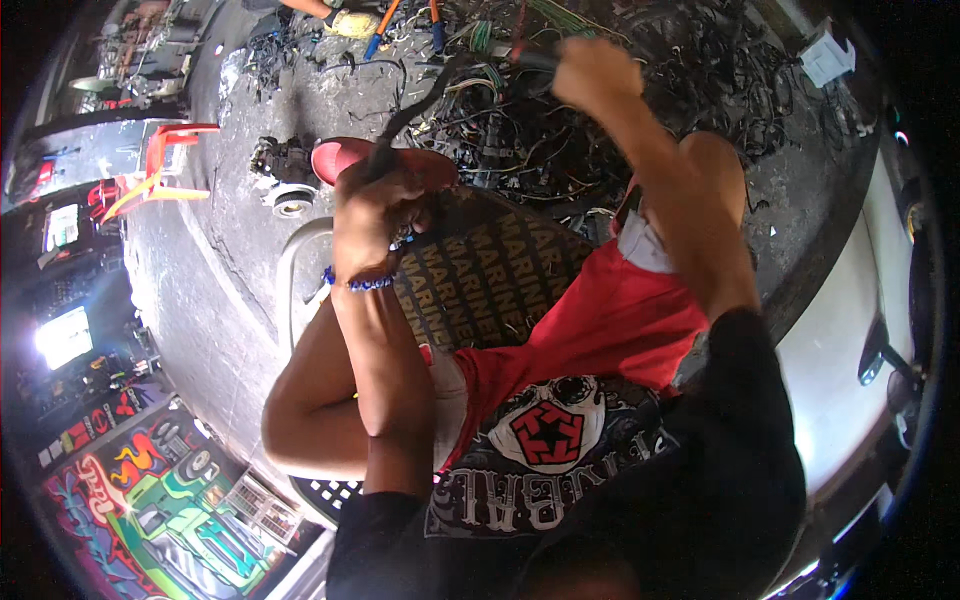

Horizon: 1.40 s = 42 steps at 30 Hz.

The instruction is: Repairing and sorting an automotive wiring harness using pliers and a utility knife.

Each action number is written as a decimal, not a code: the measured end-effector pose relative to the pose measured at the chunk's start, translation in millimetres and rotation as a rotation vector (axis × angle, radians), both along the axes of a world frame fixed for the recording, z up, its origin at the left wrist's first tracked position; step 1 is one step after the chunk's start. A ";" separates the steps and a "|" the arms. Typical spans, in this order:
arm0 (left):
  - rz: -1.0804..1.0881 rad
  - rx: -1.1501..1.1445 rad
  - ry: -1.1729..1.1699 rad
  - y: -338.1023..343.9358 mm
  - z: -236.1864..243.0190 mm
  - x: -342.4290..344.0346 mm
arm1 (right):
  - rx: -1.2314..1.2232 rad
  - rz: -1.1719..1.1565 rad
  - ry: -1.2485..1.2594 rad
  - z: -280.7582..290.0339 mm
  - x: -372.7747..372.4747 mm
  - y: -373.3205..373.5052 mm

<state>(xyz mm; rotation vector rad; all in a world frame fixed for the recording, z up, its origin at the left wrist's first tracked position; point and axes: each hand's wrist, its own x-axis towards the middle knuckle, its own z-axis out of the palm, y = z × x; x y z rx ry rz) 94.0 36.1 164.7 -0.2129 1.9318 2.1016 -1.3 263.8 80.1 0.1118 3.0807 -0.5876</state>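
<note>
A black wrapped wiring harness (pixel 425 103) stretches between my hands, in front of my knees. My left hand (pixel 368 222), a beaded bracelet at its wrist, is closed around the lower end. Farther off and to the right, my right hand (pixel 598 78) is closed at the other end; motion blurs its fingers. Loose coloured wires show near the harness's far stretch, though I cannot tell which belong to it. Below the harness, a dark board with printed lettering (pixel 470 280) lies between my legs.
Tangled wires and connectors (pixel 530 150) cover the floor ahead. A tool with orange and blue handles (pixel 380 35) lies at the far edge, near another person's yellowish shoe (pixel 352 24). A round metal part (pixel 291 203) sits left of my red shoe; an orange chair (pixel 160 175) stands farther left.
</note>
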 end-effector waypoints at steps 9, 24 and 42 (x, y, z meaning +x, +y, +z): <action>-0.116 0.650 -0.170 4.8 -14.9 -3.4 | -1.324 0.079 -0.212 6.2 52.4 -56.2; 0.127 -0.382 0.433 41.0 -33.0 -7.2 | -1.861 -0.105 -0.047 11.0 43.1 -52.4; 0.104 -0.134 0.018 22.4 -40.7 -16.1 | -1.836 0.129 -0.035 9.9 46.7 -48.8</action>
